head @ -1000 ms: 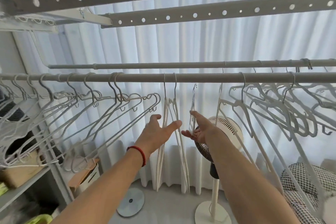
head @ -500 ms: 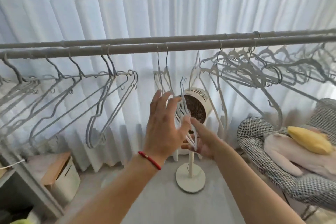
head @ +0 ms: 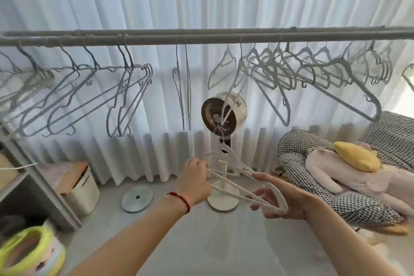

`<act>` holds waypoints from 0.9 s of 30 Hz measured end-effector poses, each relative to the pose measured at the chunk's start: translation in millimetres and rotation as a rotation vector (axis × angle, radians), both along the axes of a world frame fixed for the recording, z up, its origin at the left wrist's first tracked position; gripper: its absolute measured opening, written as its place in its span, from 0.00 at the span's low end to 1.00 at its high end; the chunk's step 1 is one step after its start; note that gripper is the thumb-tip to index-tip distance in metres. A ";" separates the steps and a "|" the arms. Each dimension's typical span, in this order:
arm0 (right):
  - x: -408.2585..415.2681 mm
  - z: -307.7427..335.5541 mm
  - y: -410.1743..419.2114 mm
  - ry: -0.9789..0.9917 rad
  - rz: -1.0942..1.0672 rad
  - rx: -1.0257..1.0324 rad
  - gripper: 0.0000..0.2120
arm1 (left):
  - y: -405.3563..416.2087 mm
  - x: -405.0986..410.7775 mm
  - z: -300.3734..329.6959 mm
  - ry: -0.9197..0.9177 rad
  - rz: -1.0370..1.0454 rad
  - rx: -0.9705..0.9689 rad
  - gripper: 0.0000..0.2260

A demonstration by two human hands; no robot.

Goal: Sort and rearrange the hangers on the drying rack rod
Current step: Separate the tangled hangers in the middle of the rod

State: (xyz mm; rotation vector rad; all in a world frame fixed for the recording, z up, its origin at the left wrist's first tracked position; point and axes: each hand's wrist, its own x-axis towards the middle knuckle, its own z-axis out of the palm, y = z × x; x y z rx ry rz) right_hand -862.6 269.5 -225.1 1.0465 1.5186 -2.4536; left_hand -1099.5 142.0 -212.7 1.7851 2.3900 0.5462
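A small bundle of white hangers (head: 240, 177) lies tilted below the rod, hooks up near the fan, one end in each hand. The grey drying rack rod (head: 206, 40) runs level across the view. Grey hangers (head: 89, 96) hang slanted on its left, two thin hangers (head: 184, 87) hang edge-on at the middle, and pale hangers (head: 313, 74) crowd its right.

Home laundry corner. White pleated curtain (head: 143, 6) covered window at 12 o'clock; drying rack rod (head: 201, 40) crossed in front, hung with hangers (head: 125, 96). Pedestal fan (head: 224, 112) stood centre; checked armchair (head: 349, 204) with plush toy (head: 358, 177) at 3 o'clock.
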 end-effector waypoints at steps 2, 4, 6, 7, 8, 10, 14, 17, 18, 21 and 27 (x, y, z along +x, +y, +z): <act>30.3 -3.6 8.7 0.035 0.119 -0.031 0.34 | 3.0 6.7 -8.7 -0.065 0.137 -0.290 0.35; 54.0 -5.3 14.4 0.096 0.224 -0.067 0.32 | 3.7 11.9 -11.7 -0.080 0.133 -0.317 0.47; 69.3 -7.9 22.5 0.152 0.327 -0.110 0.34 | -2.8 18.7 -11.7 -0.059 0.140 -0.242 0.44; 73.9 -8.7 25.8 0.173 0.372 -0.115 0.36 | -9.0 21.6 -9.7 -0.043 0.160 -0.194 0.36; 76.8 -9.6 29.8 0.191 0.413 -0.115 0.39 | -16.8 24.5 -4.3 0.007 0.174 -0.154 0.25; 78.6 -9.3 37.1 0.205 0.486 -0.124 0.46 | -33.9 25.7 9.1 0.056 0.163 -0.124 0.11; 66.9 -0.2 48.7 0.103 0.460 -0.025 0.43 | -72.0 22.2 51.3 0.005 0.124 -0.200 0.13; 43.3 19.3 41.9 -0.079 0.345 0.398 0.37 | -94.0 20.0 90.3 -0.072 0.191 -0.221 0.16; 33.0 28.4 36.9 -0.133 0.301 0.658 0.33 | -99.8 16.2 102.1 -0.070 0.227 -0.252 0.14; -5.3 54.5 25.3 -0.016 0.082 0.985 0.28 | -111.2 12.3 132.5 -0.238 0.285 -0.347 0.09; -94.0 91.6 52.5 0.077 -0.283 0.824 0.62 | -95.5 40.8 172.1 -0.644 0.380 -0.225 0.10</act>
